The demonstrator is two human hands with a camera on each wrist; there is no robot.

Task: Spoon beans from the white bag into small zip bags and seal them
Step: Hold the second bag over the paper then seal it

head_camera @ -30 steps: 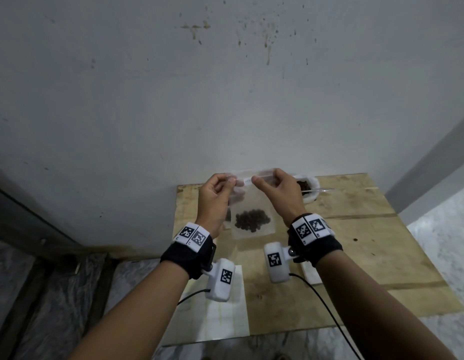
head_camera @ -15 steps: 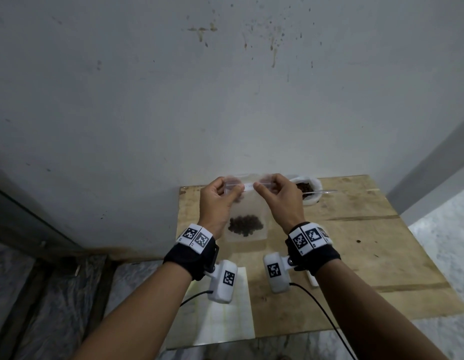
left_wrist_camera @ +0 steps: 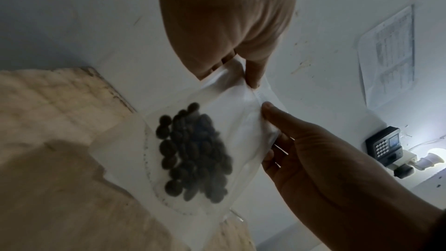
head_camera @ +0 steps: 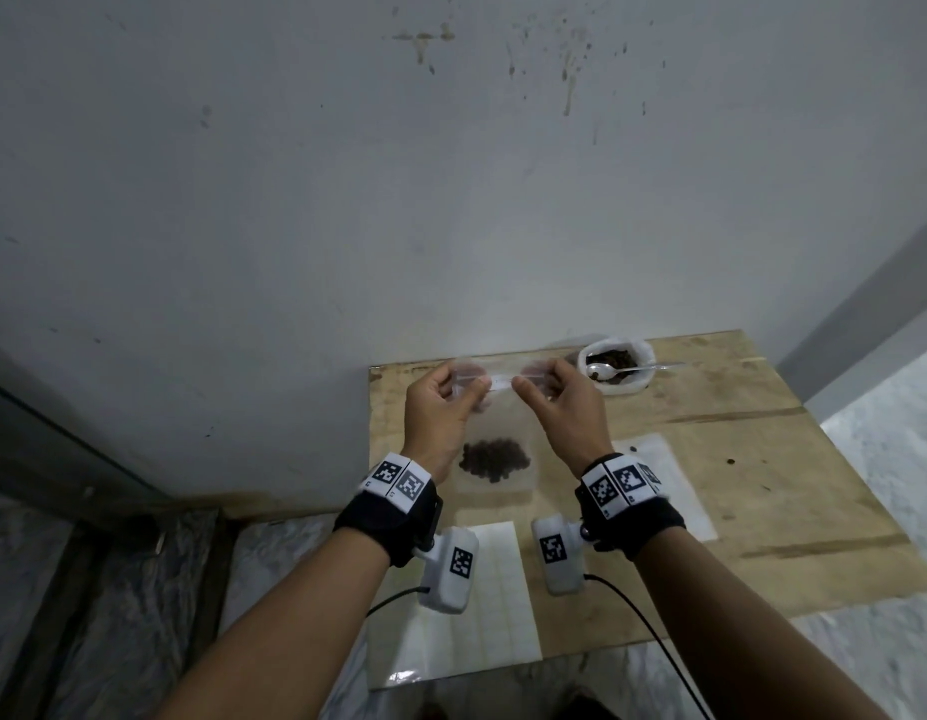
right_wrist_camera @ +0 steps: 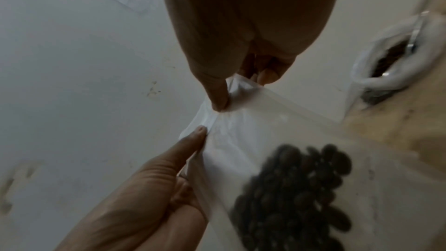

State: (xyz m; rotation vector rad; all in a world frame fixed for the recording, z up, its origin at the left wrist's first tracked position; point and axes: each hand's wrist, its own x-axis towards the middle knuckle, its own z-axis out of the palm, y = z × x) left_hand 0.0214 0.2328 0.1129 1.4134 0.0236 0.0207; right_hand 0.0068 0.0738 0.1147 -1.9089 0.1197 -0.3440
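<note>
Above the wooden tabletop (head_camera: pixel 762 475), both hands pinch the top edge of a clear zip bag (head_camera: pixel 495 407): left hand (head_camera: pixel 440 413) at 9 o'clock, right hand (head_camera: pixel 565 413) at 3. Dark beans (head_camera: pixel 495 459) sit at its bottom. The white bag (head_camera: pixel 614 371), a spoon (head_camera: pixel 627 368) in it, stands at 2 o'clock.

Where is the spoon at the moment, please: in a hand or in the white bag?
In the white bag: the spoon rests across its rim, bowl over beans.

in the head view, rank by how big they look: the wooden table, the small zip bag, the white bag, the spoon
1. wooden table
2. small zip bag, though held nearer the camera
3. white bag
4. spoon, long but thin
</note>
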